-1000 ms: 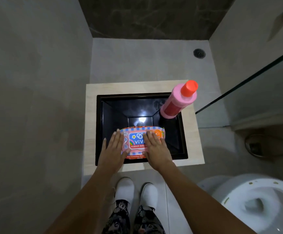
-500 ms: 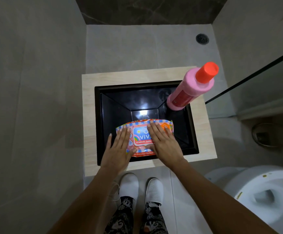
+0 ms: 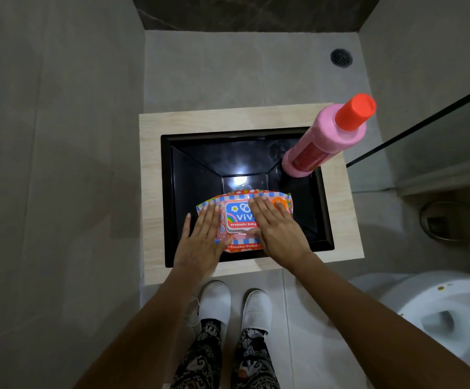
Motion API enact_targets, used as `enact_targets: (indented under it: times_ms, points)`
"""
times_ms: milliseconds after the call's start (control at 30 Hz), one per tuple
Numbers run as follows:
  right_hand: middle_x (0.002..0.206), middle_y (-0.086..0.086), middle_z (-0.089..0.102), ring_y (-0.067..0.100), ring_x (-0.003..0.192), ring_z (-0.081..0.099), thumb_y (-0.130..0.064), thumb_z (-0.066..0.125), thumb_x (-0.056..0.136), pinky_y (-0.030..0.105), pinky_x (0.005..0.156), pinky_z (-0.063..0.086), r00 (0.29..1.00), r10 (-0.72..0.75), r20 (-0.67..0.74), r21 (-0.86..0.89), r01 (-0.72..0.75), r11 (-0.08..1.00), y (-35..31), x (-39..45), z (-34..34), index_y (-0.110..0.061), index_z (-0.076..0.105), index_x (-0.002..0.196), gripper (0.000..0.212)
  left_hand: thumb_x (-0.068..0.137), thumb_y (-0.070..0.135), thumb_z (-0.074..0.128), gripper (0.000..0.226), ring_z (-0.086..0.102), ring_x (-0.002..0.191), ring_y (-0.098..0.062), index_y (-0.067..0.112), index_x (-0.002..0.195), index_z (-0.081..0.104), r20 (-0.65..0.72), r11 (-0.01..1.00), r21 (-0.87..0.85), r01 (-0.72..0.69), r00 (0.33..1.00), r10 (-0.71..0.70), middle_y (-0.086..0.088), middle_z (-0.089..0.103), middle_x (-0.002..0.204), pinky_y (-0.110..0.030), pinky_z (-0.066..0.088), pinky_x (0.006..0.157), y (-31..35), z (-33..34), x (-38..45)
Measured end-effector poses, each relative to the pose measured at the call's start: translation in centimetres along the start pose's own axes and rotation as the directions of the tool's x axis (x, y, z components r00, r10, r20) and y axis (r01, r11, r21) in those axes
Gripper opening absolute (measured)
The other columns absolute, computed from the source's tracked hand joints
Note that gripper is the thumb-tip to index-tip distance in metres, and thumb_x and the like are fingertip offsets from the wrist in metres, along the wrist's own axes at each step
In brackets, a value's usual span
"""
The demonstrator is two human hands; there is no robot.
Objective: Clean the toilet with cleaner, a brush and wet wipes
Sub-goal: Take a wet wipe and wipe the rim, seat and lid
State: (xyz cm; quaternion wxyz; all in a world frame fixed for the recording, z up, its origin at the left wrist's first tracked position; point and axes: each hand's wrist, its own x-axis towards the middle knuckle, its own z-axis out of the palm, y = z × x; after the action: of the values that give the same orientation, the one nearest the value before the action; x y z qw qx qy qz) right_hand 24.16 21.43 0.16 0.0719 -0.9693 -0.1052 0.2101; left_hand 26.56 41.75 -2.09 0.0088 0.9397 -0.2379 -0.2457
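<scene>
A colourful pack of wet wipes (image 3: pixel 241 217) lies at the near side of a black basin (image 3: pixel 194 175) set in a pale wooden stand. My left hand (image 3: pixel 201 240) rests flat on the pack's left end, fingers straight. My right hand (image 3: pixel 277 228) lies flat on its right half, the thumb at the label flap. A pink cleaner bottle (image 3: pixel 326 141) with a red cap stands in the basin's far right corner. The white toilet bowl (image 3: pixel 436 318), with yellow specks on its rim, is at the lower right. No brush is in view.
The wooden stand (image 3: pixel 149 192) stands against the grey tiled wall on the left. A floor drain (image 3: pixel 341 58) sits at the far right. A glass partition edge (image 3: pixel 419 127) runs along the right. My white shoes (image 3: pixel 215 303) are on the floor below the stand.
The view has drawn closer and tilted down a little. Both hands stay flat on the wipes pack in almost the same spots.
</scene>
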Motion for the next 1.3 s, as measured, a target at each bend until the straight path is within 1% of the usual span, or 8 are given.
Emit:
enact_targets:
  times_ms: [100, 233, 400, 533, 767, 1000, 1100, 1300]
  points:
    - [0.161, 0.011, 0.011, 0.024, 0.149, 0.009, -0.048, 0.026, 0.102, 0.039, 0.12, -0.002, 1.0, -0.025, 0.008, -0.026, 0.025, 0.999, 0.4, 0.1, -0.7, -0.008, 0.008, 0.154, 0.068, 0.064, 0.063, -0.043, 0.095, -0.014, 0.146, -0.019, 0.014, 0.144, -0.025, 0.007, 1.0, 0.008, 0.005, 1.0, -0.005, -0.006, -0.015, 0.159, -0.041, -0.016, 0.112, -0.1, 0.0, 0.0]
    - [0.16, 0.011, 0.018, 0.024, 0.148, 0.016, -0.047, 0.024, 0.102, 0.039, 0.121, 0.002, 0.997, -0.077, 0.018, -0.058, 0.078, 0.995, 1.0, 0.1, -2.1, -0.008, 0.015, 0.153, 0.064, 0.081, 0.064, -0.011, 0.081, -0.015, 0.146, -0.016, 0.016, 0.144, -0.024, 0.014, 1.0, -0.016, 0.005, 1.0, -0.005, -0.003, -0.014, 0.159, -0.039, -0.02, 0.111, -0.2, -0.2, -0.1]
    - [0.142, 0.021, 0.048, 0.034, 0.134, 0.044, -0.031, 0.042, 0.1, 0.045, 0.113, 0.032, 0.949, -0.02, -0.316, 0.065, 0.042, 0.997, 1.3, 2.2, -4.5, 0.001, 0.045, 0.14, 0.05, 0.08, 0.067, -0.011, 0.081, -0.03, 0.137, -0.011, 0.019, 0.143, -0.027, -0.026, 0.998, -0.064, 0.016, 1.0, -0.017, 0.002, -0.024, 0.155, -0.035, -0.029, 0.107, -0.2, -0.5, -1.0]
    - [0.151, 0.019, 0.037, 0.03, 0.143, 0.03, -0.03, 0.037, 0.103, 0.04, 0.116, 0.025, 0.937, 0.178, -0.3, 0.227, -0.111, 0.968, 1.7, 5.3, -4.9, -0.005, 0.035, 0.147, 0.051, 0.086, 0.069, -0.001, 0.079, -0.023, 0.141, -0.01, 0.02, 0.143, -0.024, -0.071, 0.991, -0.135, 0.009, 0.997, -0.019, 0.004, -0.025, 0.152, -0.033, -0.027, 0.109, 0.0, -0.9, -0.9]
    - [0.159, 0.016, 0.018, 0.027, 0.149, 0.011, -0.034, 0.028, 0.105, 0.042, 0.118, 0.016, 0.971, 0.2, -0.132, 0.128, -0.184, 0.975, 2.7, 7.3, -2.3, -0.026, 0.027, 0.151, 0.047, 0.08, 0.072, -0.013, 0.083, -0.019, 0.143, -0.009, 0.02, 0.143, -0.026, -0.13, 0.986, -0.158, -0.051, 0.991, 0.03, 0.003, -0.026, 0.154, -0.035, -0.02, 0.114, -0.2, -1.9, 0.7]
    - [0.161, 0.015, 0.009, 0.026, 0.149, -0.001, -0.04, 0.022, 0.104, 0.043, 0.119, 0.007, 0.979, 0.203, -0.034, 0.108, -0.199, 0.974, 3.2, 7.3, -2.5, -0.03, 0.024, 0.152, 0.049, 0.084, 0.072, -0.005, 0.083, -0.013, 0.145, -0.009, 0.018, 0.148, -0.015, -0.139, 0.976, -0.127, -0.177, 0.977, 0.159, 0.001, -0.013, 0.159, -0.038, -0.016, 0.116, -0.7, -2.6, 1.3]
    - [0.159, 0.019, 0.016, 0.03, 0.149, 0.005, -0.038, 0.031, 0.103, 0.044, 0.118, 0.011, 0.972, 0.187, -0.14, 0.161, -0.164, 0.973, 2.7, 6.3, -2.9, -0.025, 0.028, 0.151, 0.05, 0.088, 0.07, 0.005, 0.08, -0.016, 0.144, -0.008, 0.02, 0.147, -0.016, -0.144, 0.974, -0.121, -0.19, 0.974, 0.172, 0.004, -0.016, 0.157, -0.04, -0.016, 0.116, -0.3, -2.9, 1.6]
    - [0.138, 0.028, 0.048, 0.042, 0.134, 0.04, -0.02, 0.063, 0.09, 0.048, 0.11, 0.036, 0.891, 0.224, -0.396, 0.287, -0.112, 0.951, 1.3, 1.9, -2.6, -0.006, 0.061, 0.128, 0.04, 0.085, 0.072, 0.006, 0.082, -0.014, 0.145, -0.012, 0.022, 0.144, -0.021, -0.122, 0.984, -0.081, -0.156, 0.982, 0.145, 0.004, -0.021, 0.155, -0.04, -0.02, 0.113, 0.4, -2.7, 2.0]
